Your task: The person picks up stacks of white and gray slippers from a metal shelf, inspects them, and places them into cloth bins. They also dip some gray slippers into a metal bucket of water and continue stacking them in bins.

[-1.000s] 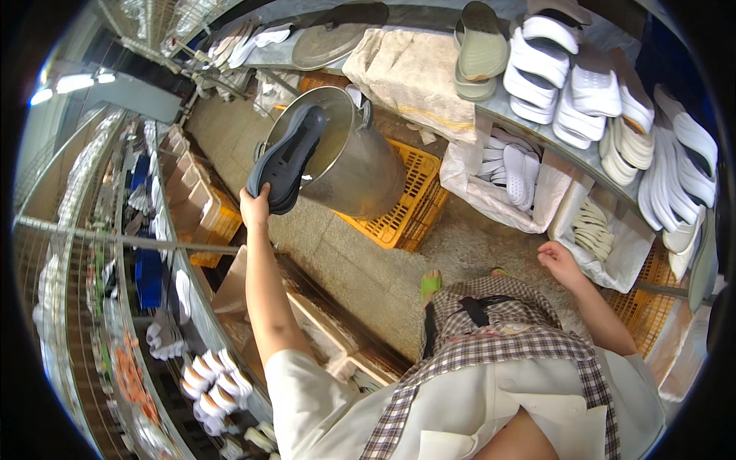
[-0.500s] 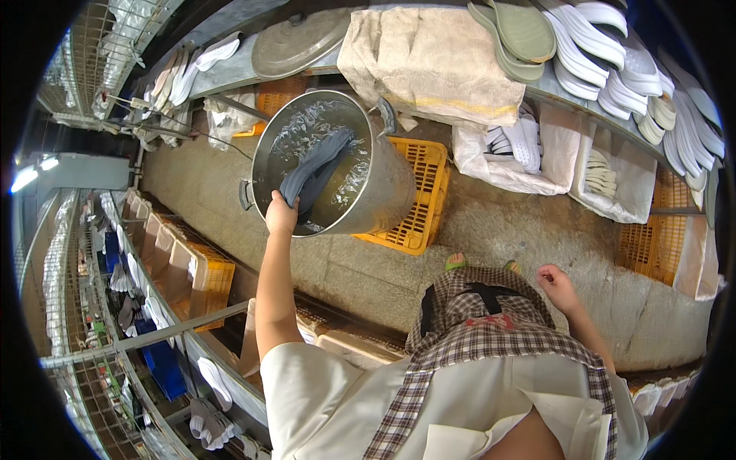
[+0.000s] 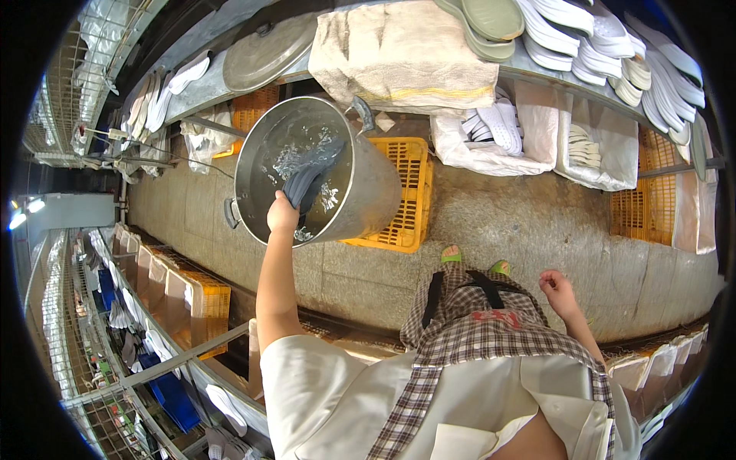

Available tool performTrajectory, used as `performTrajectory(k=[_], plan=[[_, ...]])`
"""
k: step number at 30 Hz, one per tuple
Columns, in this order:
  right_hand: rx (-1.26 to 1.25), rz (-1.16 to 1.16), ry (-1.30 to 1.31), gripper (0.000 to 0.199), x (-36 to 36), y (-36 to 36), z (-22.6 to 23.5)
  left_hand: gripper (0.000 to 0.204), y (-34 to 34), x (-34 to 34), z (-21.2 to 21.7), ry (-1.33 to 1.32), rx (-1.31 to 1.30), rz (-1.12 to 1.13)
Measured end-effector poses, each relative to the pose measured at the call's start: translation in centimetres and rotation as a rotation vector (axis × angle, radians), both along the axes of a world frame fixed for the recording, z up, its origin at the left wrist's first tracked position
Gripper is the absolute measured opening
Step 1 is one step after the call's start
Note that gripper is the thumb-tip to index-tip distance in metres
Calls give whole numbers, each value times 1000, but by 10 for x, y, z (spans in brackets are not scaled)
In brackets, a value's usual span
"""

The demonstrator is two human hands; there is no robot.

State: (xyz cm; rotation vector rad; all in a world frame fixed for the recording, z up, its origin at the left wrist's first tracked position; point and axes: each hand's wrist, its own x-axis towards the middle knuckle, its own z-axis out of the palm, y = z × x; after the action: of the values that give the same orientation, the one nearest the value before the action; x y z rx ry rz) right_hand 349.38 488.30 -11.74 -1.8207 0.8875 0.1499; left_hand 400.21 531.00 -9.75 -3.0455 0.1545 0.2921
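Observation:
My left hand [image 3: 282, 216] grips the heel end of a dark grey shoe sole [image 3: 309, 173] and holds it down inside a large metal pot [image 3: 366, 201] that stands on the concrete floor. Water in the pot splashes around the sole. My right hand [image 3: 558, 290] hangs free at my right side, fingers loosely curled, holding nothing, above the floor. I wear a checked apron.
A yellow plastic crate [image 3: 406, 192] sits behind the pot. A shelf [image 3: 537, 77] above carries a folded beige cloth [image 3: 399, 57], a round metal lid [image 3: 264, 54] and several white and green soles [image 3: 598, 46]. White bags of soles [image 3: 498, 134] stand below. Racks [image 3: 153, 322] with crates run along my left.
My left hand carried the dark sole from the pot's rim down into the water. My view swung toward the pot. My right hand stayed at my side.

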Motion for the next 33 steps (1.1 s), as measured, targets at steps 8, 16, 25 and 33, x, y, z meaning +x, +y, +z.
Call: performTrajectory(k=[8,16,25,33], plan=[[-9,-34,4,15,-20,8,-2,43,-11,-8,-6,21,64,-46],[-46,-49,-26,16,-37,5,-8,41,-18,-17,1,56,89,-58],[-47,-6,-23,19,-38,9,-8,48,-13,-31,40,-4,41,-105],[-50,48,9,18,-32,0,-5,50,16,-88,127,-467,-92,-87]])
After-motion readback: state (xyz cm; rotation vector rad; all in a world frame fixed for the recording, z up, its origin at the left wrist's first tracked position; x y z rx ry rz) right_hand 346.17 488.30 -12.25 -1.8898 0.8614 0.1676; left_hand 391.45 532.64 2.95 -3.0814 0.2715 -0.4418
